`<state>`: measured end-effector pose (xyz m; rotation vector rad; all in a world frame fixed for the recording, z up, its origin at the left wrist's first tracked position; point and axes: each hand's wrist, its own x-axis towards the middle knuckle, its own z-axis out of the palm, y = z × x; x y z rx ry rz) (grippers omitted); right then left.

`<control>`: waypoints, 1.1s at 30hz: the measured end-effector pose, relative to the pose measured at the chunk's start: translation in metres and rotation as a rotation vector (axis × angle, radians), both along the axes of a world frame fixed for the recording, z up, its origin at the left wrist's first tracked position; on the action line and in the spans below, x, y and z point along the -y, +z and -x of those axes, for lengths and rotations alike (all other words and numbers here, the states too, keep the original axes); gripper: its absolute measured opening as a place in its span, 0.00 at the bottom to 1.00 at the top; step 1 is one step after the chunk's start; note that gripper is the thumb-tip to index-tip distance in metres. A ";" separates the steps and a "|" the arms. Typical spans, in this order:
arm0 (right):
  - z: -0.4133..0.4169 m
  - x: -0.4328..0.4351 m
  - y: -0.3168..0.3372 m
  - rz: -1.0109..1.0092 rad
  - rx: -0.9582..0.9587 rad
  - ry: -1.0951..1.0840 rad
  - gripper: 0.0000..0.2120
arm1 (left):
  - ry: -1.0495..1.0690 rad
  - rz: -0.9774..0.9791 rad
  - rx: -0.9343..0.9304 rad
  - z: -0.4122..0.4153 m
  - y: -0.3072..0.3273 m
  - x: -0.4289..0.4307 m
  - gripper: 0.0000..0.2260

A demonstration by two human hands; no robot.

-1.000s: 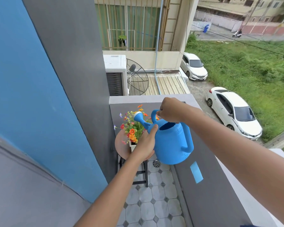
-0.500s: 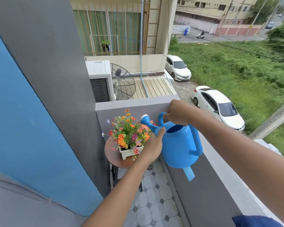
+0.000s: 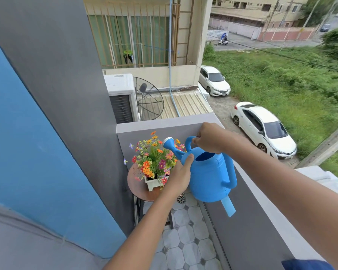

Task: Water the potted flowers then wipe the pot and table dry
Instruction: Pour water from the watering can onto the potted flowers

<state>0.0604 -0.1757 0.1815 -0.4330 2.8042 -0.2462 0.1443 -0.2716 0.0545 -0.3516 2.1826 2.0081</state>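
A narrow balcony floor (image 3: 185,250) of pale tiles runs between a blue wall (image 3: 27,152) and a grey parapet (image 3: 252,230). Over it, the left hand (image 3: 179,177) presses flat against the side of a blue watering can (image 3: 211,176), while the right hand (image 3: 209,138) is clenched around its top handle. The spout sits over the flowers (image 3: 154,160) in a white pot (image 3: 153,183) on a small round table (image 3: 137,184). Farther off, beyond the parapet, are an air-conditioner unit (image 3: 121,94) and two white cars (image 3: 263,127).
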 end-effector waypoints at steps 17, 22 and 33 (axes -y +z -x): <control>-0.003 -0.036 0.001 -0.070 0.000 -0.091 0.14 | -0.082 0.034 0.068 0.008 -0.007 -0.037 0.34; -0.007 -0.044 -0.002 -0.071 -0.001 -0.093 0.15 | -0.110 0.038 0.077 0.002 -0.003 -0.043 0.34; -0.025 -0.014 -0.006 0.122 0.050 0.008 0.13 | 0.032 0.062 0.049 -0.027 -0.002 -0.005 0.30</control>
